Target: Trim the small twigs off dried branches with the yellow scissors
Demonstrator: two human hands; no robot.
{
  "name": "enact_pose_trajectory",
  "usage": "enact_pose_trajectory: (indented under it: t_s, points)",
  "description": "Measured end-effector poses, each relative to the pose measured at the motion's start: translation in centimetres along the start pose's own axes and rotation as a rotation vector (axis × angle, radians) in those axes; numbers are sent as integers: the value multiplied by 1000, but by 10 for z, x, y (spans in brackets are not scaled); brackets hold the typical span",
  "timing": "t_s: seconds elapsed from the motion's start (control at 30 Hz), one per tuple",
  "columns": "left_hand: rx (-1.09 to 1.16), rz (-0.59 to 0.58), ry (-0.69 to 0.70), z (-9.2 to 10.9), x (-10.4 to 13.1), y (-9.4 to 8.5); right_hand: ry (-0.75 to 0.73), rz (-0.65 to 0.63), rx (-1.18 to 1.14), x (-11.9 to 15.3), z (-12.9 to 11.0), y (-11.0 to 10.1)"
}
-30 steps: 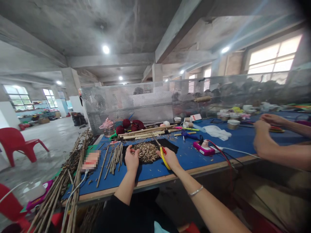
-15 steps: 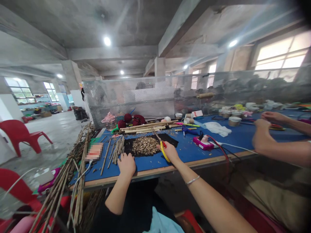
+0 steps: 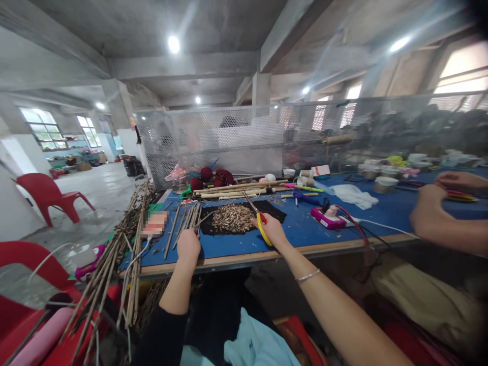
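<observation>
My right hand (image 3: pixel 273 233) is closed around the handles of yellow-and-red scissors (image 3: pixel 262 232), whose blades point up and away from me. My left hand (image 3: pixel 189 246) is closed at the table's front edge. A thin twig (image 3: pixel 205 218) sticks out of it toward the right. Between the hands, a heap of short cut twig pieces (image 3: pixel 233 218) lies on a black cloth (image 3: pixel 273 210). Just beyond my left hand are several loose cut sticks (image 3: pixel 186 217). The fingertips of my left hand are hidden from view.
A bundle of long twigs (image 3: pixel 114 254) leans over the table's left end, beside a charging cable. A purple power strip (image 3: pixel 328 218) sits right of the scissors. Another person's hands (image 3: pixel 432 203) are at the far right. Long sticks and dark red balls (image 3: pixel 223 178) lie behind.
My left hand has gone from resting with fingers over the table edge to closed with a twig in it. My right hand still holds the scissors. The view has shifted slightly.
</observation>
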State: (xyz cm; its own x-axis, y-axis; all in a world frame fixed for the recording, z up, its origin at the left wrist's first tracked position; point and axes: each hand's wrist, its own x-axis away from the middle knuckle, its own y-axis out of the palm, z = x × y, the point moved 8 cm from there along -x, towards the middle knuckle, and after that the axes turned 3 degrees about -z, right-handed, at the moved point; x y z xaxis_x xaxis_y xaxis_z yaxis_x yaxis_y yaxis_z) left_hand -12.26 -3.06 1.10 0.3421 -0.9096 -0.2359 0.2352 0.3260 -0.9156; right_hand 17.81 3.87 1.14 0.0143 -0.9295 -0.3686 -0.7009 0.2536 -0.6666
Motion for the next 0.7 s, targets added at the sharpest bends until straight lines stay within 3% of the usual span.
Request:
enact_pose_trajectory:
  t_s: [0.3, 0.5, 0.7]
  points:
    - [23, 87, -78, -15, -5, -12, 10, -7, 10, 2, -1, -1]
    - [-58, 132, -23, 2, -14, -20, 9, -27, 28, 2, -4, -1]
    - [-104, 2, -163, -1, -41, -9, 19, -27, 20, 3, -4, -2]
